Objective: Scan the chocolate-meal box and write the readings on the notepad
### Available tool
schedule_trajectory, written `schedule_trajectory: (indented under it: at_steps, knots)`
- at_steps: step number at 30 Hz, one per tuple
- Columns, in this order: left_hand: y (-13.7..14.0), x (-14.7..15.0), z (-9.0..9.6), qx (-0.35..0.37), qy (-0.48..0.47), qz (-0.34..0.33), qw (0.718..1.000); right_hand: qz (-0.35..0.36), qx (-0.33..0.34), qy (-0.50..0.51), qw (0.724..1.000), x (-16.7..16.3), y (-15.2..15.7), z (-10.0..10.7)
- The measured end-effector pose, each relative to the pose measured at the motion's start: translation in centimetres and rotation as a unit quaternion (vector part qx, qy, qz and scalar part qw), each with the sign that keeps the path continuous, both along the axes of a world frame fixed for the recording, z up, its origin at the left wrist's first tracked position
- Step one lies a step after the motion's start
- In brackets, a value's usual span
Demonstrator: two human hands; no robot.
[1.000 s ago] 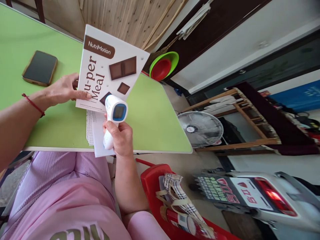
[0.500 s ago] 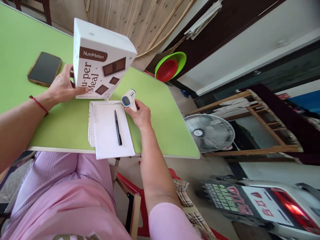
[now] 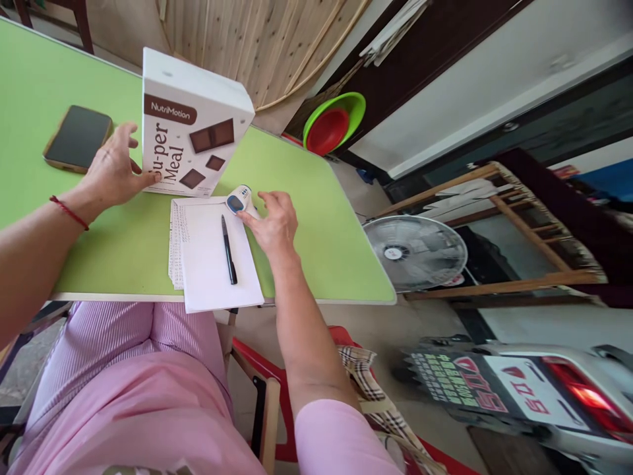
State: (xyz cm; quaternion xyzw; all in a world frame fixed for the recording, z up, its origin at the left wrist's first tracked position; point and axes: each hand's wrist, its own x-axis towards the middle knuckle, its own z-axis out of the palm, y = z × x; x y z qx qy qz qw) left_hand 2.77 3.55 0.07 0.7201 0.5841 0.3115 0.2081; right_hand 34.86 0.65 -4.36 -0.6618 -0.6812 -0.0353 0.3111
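A white NutriMotion box (image 3: 195,148) with brown print stands upright on the green table. My left hand (image 3: 115,165) is at its left side, fingers apart, the thumb tip at the box's lower left edge. A white infrared thermometer (image 3: 239,200) with a blue-rimmed screen rests near the top right corner of a notepad (image 3: 208,264). My right hand (image 3: 274,221) is beside it with fingers spread, the thumb close to or touching its body. Across the notepad's white page lies a black pen (image 3: 229,251).
A phone (image 3: 79,138) in a brown case lies on the table (image 3: 321,231) to the left. Beyond the table's right edge are green and red basins (image 3: 328,132), a fan (image 3: 415,254), a wooden rack (image 3: 524,224) and a motor scooter (image 3: 544,389). A red chair (image 3: 267,359) is below.
My left hand has loosened from the box, which now stands on the table. The thermometer has come down toward the notepad, and the fingers of my right hand have opened off it.
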Motion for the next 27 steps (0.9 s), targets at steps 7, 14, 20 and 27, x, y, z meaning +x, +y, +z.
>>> schedule_trajectory:
  at_steps: [7,14,20,27]
  knots:
    - [-2.5,1.2,2.8,0.092,0.049,0.079,0.991,0.137,-0.138,0.07,0.978,-2.1,-2.4,0.2]
    - [-2.4,2.8,0.2,0.031,0.172,-0.268,0.947,0.174,-0.104,0.096,0.975,-2.1,-2.1,-0.1]
    - [-3.2,4.2,-0.4,-0.036,0.349,-0.264,0.898,0.201,-0.017,0.204,0.958,-1.1,-1.8,-0.5]
    - [-3.1,4.2,-0.5,-0.036,0.353,-0.261,0.898,0.229,0.095,0.384,0.889,-4.0,-3.2,1.1]
